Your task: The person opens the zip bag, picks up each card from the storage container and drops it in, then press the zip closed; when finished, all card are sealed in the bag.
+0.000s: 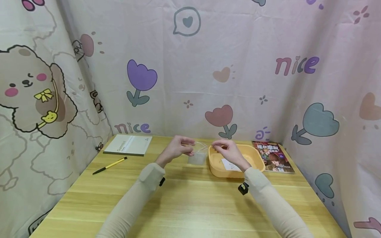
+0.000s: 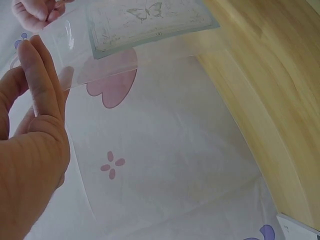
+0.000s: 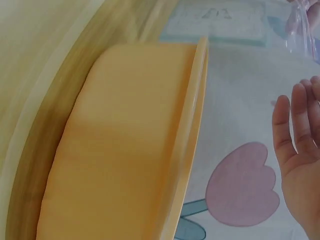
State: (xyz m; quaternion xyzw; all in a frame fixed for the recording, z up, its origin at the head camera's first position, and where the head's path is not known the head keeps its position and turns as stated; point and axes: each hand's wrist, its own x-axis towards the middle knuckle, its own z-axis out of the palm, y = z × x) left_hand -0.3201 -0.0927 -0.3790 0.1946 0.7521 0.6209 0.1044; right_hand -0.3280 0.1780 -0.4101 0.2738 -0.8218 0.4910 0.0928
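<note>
Finger and thumb of my left hand [image 1: 178, 147] pinch the edge of a clear plastic bag [image 1: 200, 146], seen close up in the left wrist view. A pale card with a green-grey border and a butterfly print [image 2: 150, 22] shows in or behind the plastic; I cannot tell which. My right hand [image 1: 227, 150] is just right of the bag, above a yellow basket [image 1: 212, 170]. Its finger and thumb tips are close together; whether they grip the film is unclear. In the right wrist view, its other fingers [image 3: 301, 120] are fairly straight.
Inside the basket lies a white paper [image 1: 228, 164]. A magazine [image 1: 275, 158] lies to the right of it. At the back left is a white notebook [image 1: 128, 144], with a yellow and black pen [image 1: 110, 165] in front. A patterned curtain [image 1: 190, 82] hangs behind the wooden table [image 1: 196, 211].
</note>
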